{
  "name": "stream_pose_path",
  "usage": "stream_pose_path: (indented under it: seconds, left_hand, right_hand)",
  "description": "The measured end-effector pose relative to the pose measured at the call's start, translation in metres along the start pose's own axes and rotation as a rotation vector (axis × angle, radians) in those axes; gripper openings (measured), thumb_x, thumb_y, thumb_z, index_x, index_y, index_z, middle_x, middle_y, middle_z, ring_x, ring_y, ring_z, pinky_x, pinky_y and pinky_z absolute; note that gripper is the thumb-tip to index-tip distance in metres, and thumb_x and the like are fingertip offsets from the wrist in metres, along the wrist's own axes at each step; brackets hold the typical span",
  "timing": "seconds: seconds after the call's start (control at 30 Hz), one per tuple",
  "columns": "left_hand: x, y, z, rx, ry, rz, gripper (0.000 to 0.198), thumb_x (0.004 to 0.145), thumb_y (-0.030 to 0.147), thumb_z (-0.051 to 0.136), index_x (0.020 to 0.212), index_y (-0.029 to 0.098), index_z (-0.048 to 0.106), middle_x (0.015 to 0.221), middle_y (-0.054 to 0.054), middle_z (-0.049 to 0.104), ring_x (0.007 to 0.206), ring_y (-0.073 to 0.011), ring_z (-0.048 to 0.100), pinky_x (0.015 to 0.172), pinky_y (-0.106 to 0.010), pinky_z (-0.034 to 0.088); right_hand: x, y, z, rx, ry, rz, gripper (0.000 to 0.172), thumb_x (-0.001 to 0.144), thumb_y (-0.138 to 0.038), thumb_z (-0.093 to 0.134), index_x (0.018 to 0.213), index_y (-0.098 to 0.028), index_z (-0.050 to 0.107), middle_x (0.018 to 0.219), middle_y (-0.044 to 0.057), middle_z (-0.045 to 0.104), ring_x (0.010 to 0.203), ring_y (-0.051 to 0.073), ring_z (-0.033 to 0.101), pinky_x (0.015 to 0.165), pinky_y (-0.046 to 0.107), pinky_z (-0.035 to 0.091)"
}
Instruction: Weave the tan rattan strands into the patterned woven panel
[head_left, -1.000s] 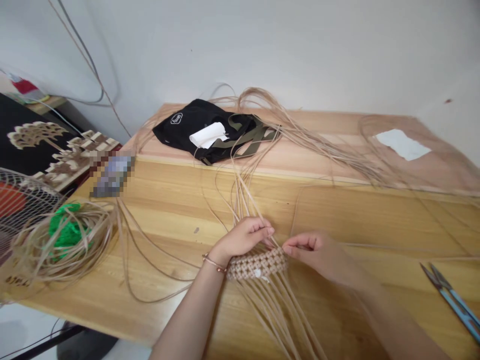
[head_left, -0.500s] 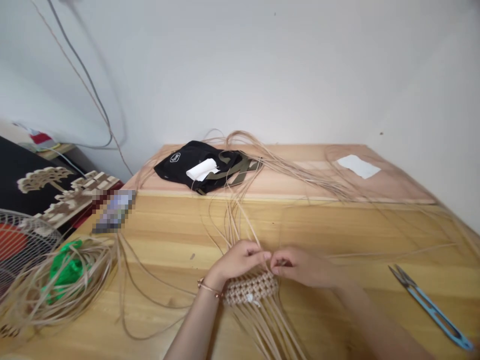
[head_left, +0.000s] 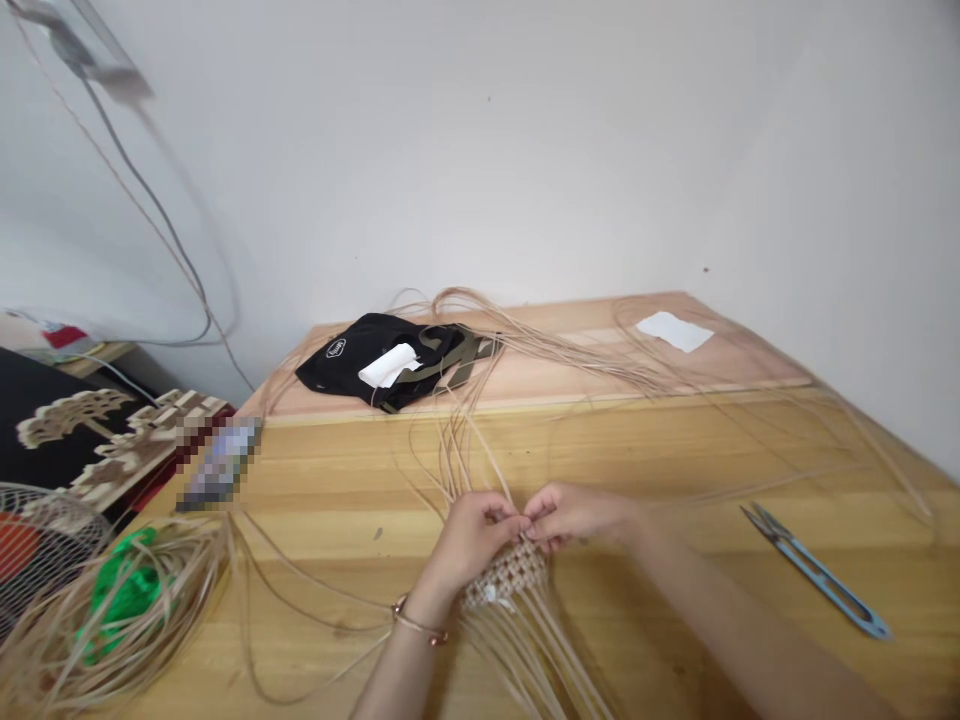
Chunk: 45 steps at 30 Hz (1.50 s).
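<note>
A small woven piece of tan cord (head_left: 508, 578) lies on the wooden table, its knots packed in a lattice. Loose strands (head_left: 551, 640) fan from its near edge, and others run away from its far edge. My left hand (head_left: 480, 535), a bracelet at the wrist, rests over the upper left of the weave with thumb and fingers pinched on a strand. Fingertips of my right hand (head_left: 574, 515) meet the left ones at the top right corner and pinch a strand there too. A bit of white (head_left: 496, 597) sits on the weave's near edge.
Blue thread snips (head_left: 821, 575) lie at right. A coil of strands with green wrapping (head_left: 124, 590) is at left, near a fan (head_left: 45, 545). Behind are a black bag (head_left: 352, 360), white paper (head_left: 675, 330) and long loose strands (head_left: 570, 355) against the wall.
My right hand has moved in to the left one, closing the small gap between their fingertips. The whole view has shifted a little, with the background things appearing lower and further left.
</note>
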<state>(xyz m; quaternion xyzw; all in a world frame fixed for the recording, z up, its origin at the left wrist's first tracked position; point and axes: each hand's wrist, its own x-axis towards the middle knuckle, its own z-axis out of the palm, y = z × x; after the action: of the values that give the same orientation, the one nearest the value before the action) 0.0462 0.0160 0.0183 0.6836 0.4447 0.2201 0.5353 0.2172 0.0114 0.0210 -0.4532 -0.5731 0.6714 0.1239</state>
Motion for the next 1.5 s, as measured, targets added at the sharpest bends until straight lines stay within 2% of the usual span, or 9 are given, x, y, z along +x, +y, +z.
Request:
stream_pose_path:
  seconds: [0.17,0.3,0.5,0.7,0.8,0.97,1.23,1.33,1.5]
  left_hand:
    - [-0.003,0.004,0.004,-0.091,0.071,0.049,0.015,0.066,0.026,0.062,0.071,0.013,0.058,0.064,-0.001,0.06,0.062,-0.012,0.055,0.061,-0.023,0.042]
    - [-0.005,0.003,0.005,-0.174,0.011,0.101,0.013,0.071,0.022,0.057,0.077,0.015,0.047,0.063,0.003,0.055,0.062,-0.0102,0.055,0.063,-0.022,0.041]
    - [-0.004,-0.002,0.005,-0.223,-0.021,-0.044,0.033,0.069,0.023,0.058,0.095,0.017,0.038,0.055,0.007,0.052,0.054,-0.0096,0.052,0.055,-0.021,0.037]
    - [-0.006,-0.004,0.0,0.275,0.197,-0.009,0.025,0.064,0.033,0.062,0.058,0.015,0.046,0.058,0.003,0.05,0.06,-0.0114,0.046,0.058,-0.023,0.034]
    - [-0.011,0.005,0.001,0.412,0.273,0.089,0.023,0.067,0.031,0.06,0.055,0.016,0.047,0.063,0.0,0.051,0.068,-0.0142,0.047,0.065,-0.026,0.034]
    - [-0.015,0.019,0.006,0.387,0.114,0.242,0.014,0.069,0.029,0.06,0.062,0.018,0.057,0.075,-0.002,0.058,0.083,-0.0176,0.049,0.077,-0.03,0.033]
    - [-0.008,0.015,0.002,0.238,-0.075,0.176,0.013,0.064,0.02,0.062,0.064,0.017,0.049,0.071,0.002,0.055,0.076,-0.0135,0.049,0.076,-0.025,0.033]
    - [-0.007,0.014,0.0,0.146,-0.121,0.167,0.012,0.065,0.018,0.061,0.065,0.016,0.05,0.069,0.002,0.053,0.073,-0.0119,0.048,0.072,-0.023,0.034]
    - [-0.005,0.008,-0.002,-0.069,-0.163,0.116,0.011,0.065,0.019,0.062,0.067,0.014,0.051,0.067,0.002,0.051,0.067,-0.0097,0.046,0.065,-0.02,0.036]
  right_hand:
    - [0.0,0.009,0.003,0.151,0.086,-0.016,0.017,0.06,-0.028,0.062,0.062,-0.012,0.058,0.049,-0.006,0.047,0.044,0.003,0.04,0.046,0.017,0.03]
    - [-0.003,0.013,0.006,0.201,0.126,-0.052,0.01,0.06,-0.021,0.06,0.064,-0.012,0.058,0.051,-0.006,0.049,0.045,0.004,0.04,0.045,0.017,0.028]
    - [-0.014,0.02,0.011,0.242,0.177,-0.162,0.012,0.064,-0.023,0.06,0.069,-0.014,0.055,0.062,-0.004,0.053,0.054,0.006,0.046,0.053,0.018,0.035]
    - [-0.015,0.025,0.017,0.165,0.311,-0.235,0.021,0.069,-0.034,0.06,0.073,-0.014,0.056,0.061,-0.004,0.049,0.057,0.007,0.044,0.055,0.02,0.034]
    - [-0.015,0.022,0.02,0.111,0.337,-0.249,0.019,0.071,-0.032,0.058,0.072,-0.014,0.056,0.059,-0.005,0.047,0.055,0.007,0.041,0.052,0.02,0.031]
    - [-0.018,0.015,0.022,0.027,0.373,-0.26,0.013,0.07,-0.027,0.058,0.071,-0.014,0.057,0.055,-0.006,0.043,0.052,0.007,0.037,0.049,0.019,0.028]
    - [-0.032,0.002,0.021,-0.12,0.435,-0.253,0.013,0.075,-0.023,0.051,0.08,-0.016,0.061,0.059,-0.004,0.049,0.052,0.008,0.04,0.049,0.019,0.03]
    - [-0.05,0.0,0.015,-0.323,0.489,-0.273,0.018,0.074,-0.021,0.053,0.092,-0.019,0.058,0.07,-0.001,0.055,0.058,0.009,0.048,0.054,0.02,0.037]
    - [-0.07,0.017,0.013,-0.886,0.675,-0.326,0.02,0.083,-0.02,0.043,0.078,-0.019,0.062,0.079,0.005,0.061,0.069,0.015,0.055,0.063,0.027,0.042]
